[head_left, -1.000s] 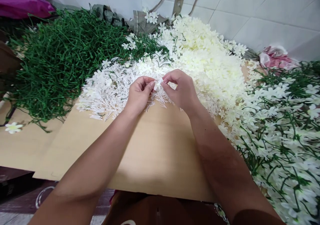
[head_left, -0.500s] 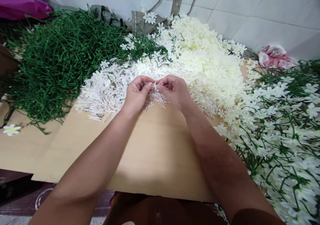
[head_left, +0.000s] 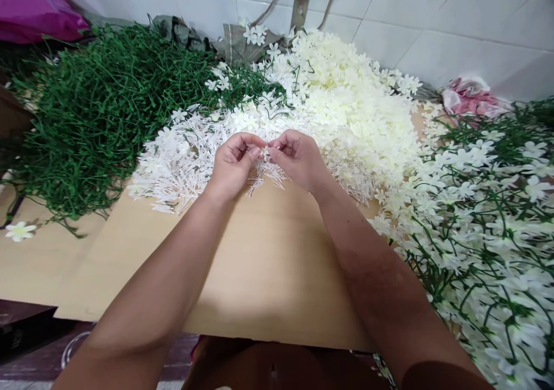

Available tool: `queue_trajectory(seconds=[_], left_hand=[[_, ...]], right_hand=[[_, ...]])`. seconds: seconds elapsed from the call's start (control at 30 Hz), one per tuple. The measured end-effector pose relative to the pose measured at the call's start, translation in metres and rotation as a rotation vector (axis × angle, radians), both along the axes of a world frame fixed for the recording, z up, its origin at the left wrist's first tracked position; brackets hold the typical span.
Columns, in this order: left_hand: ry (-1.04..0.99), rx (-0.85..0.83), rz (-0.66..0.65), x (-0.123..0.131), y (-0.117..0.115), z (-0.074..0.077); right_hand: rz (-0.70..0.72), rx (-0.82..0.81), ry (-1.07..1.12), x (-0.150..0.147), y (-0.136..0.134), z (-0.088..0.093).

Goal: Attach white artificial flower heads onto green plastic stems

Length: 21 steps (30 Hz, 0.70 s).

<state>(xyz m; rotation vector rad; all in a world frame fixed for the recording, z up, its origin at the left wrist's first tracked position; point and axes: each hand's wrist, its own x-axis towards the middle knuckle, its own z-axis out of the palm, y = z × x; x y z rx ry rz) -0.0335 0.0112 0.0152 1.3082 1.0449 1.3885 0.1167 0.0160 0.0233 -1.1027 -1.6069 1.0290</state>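
Both hands meet at the middle, over the near edge of the pile of white thread-like stamens [head_left: 182, 153]. Thumb and fingertips of my left hand [head_left: 236, 162] are pinched on a small whitish artificial flower piece [head_left: 266, 152]. My right hand [head_left: 298, 156] pinches the same piece from the other side, its fingertips almost touching the left ones. A thin white strand rises between the fingers. Most of the piece is hidden by the fingertips. Just behind the hands lies a large heap of cream-white fabric petals [head_left: 359, 96].
Green plastic stems [head_left: 116, 107] are heaped at left. Assembled white flowers on green stems [head_left: 485, 234] pile up at right. Brown cardboard [head_left: 268, 263] covers the table, with one loose flower [head_left: 20, 231] at far left. A tiled wall [head_left: 411, 21] stands behind, near a pink-white bag [head_left: 471, 97].
The fingertips have shifted slightly on the small flower piece, and a bit more of it shows between them. The whole view has moved a little.
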Motion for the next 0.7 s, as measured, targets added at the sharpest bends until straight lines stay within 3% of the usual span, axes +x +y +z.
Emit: queue_trajectory(seconds=[0.2,0.43,0.7], left_hand=[[0.018,-0.005,0.007,-0.002,0.000,0.003],[-0.032,-0.106,-0.066,-0.002,-0.001,-0.001],[0.045,-0.164,-0.045,0.000,0.001,-0.007]], right_hand=[[0.079,-0.082,0.082,0.001,0.002,0.000],[-0.019,0.063,-0.072,0.006,0.002,0.004],[-0.073,0.287,-0.290,0.006,0.000,0.002]])
